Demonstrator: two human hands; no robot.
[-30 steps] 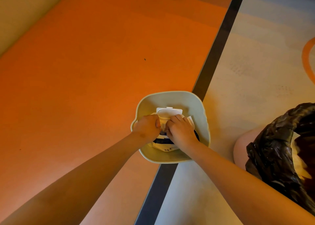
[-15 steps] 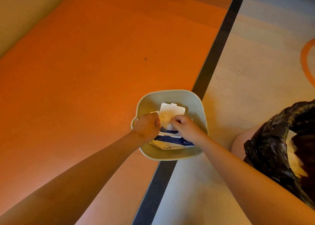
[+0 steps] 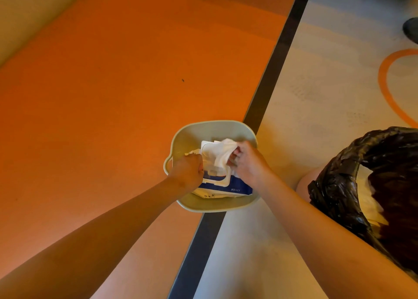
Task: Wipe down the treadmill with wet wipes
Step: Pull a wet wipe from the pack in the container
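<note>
- Wet-wipe pack (image 3: 222, 189) lies flat inside a pale green basin (image 3: 203, 129). Long axis runs left to right across the view, right end slightly nearer the person. Blue band and "80 pcs" print face the person.
- Flip lid (image 3: 209, 148) stands open, hinged back toward the far side of the basin; the white opening frame sits on top of the pack.
- One white wipe (image 3: 222, 155) comes up out of the opening. Its long axis slants from the opening up toward the far right, and it is bunched at the top end.
- Right hand (image 3: 247, 162): fingertips curled and pinching the wipe's upper end, above the right half of the pack.
- Left hand (image 3: 187, 170): fingers curled tight, fist down on the pack's left end just beside the opening frame. The hand hides the exact grip.
- Basin sits across a dark stripe (image 3: 267, 90), with orange floor (image 3: 113, 83) to its left and pale floor (image 3: 316, 83) to its right.
- Bin lined with a black bag (image 3: 339, 174) stands on the pale floor right of the basin, near it but apart.
</note>
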